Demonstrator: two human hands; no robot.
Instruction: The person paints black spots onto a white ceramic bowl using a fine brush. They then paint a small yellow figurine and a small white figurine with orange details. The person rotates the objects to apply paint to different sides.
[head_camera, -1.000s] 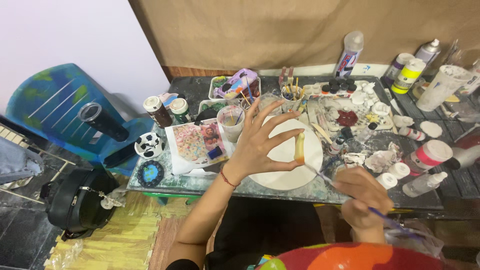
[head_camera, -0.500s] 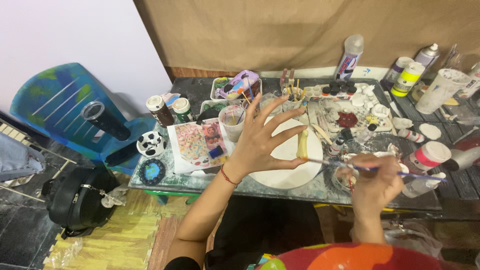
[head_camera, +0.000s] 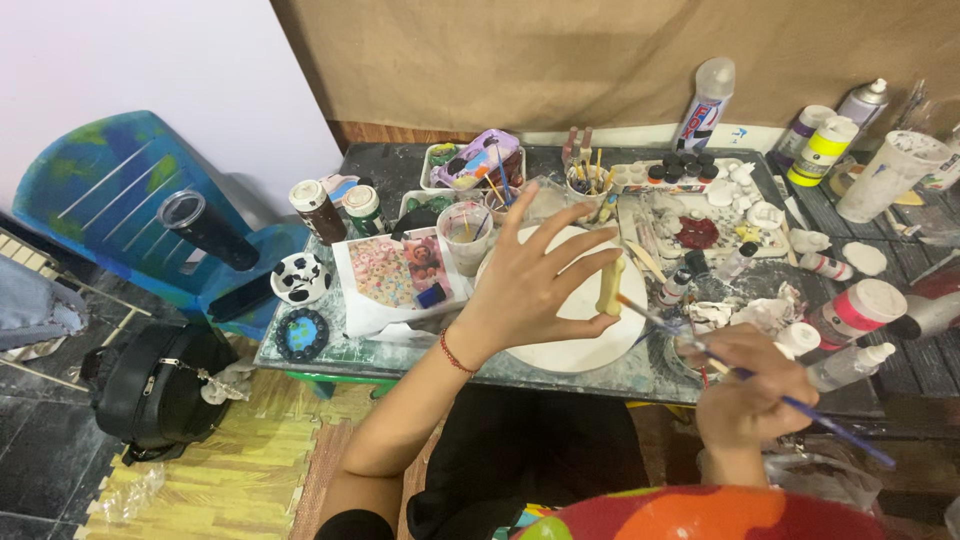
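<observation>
i read this as the painting step: my left hand (head_camera: 530, 285) pinches a small cream, bone-shaped piece (head_camera: 609, 285) between thumb and middle finger, the other fingers fanned wide, holding it up above the white round plate (head_camera: 570, 345). my right hand (head_camera: 745, 385) is closed around a thin blue-handled brush (head_camera: 760, 383), held pencil-style, its tip just at the piece's right side; i can't tell if the bristles touch. the next move, i'd judge, calls for a light steady stroke and slow turning of the piece so the pinch doesn't slip.

materials: the piece looks matte, smooth, like clay or plaster, narrow in the middle with knobbed ends. the plate is flat, glossy and unpainted. left of the plate lies a white sheet with colourful printed pictures (head_camera: 400, 272); further left is a cow-patterned dish (head_camera: 300, 277). behind the plate are a cloudy plastic cup (head_camera: 466, 235) and a pot of brushes (head_camera: 588, 180). right of the plate there's a paint-smeared palette tray (head_camera: 700, 225) and white squeeze bottles (head_camera: 850, 312). the table (head_camera: 345, 350) top is dark, streaked with dried paint.
</observation>
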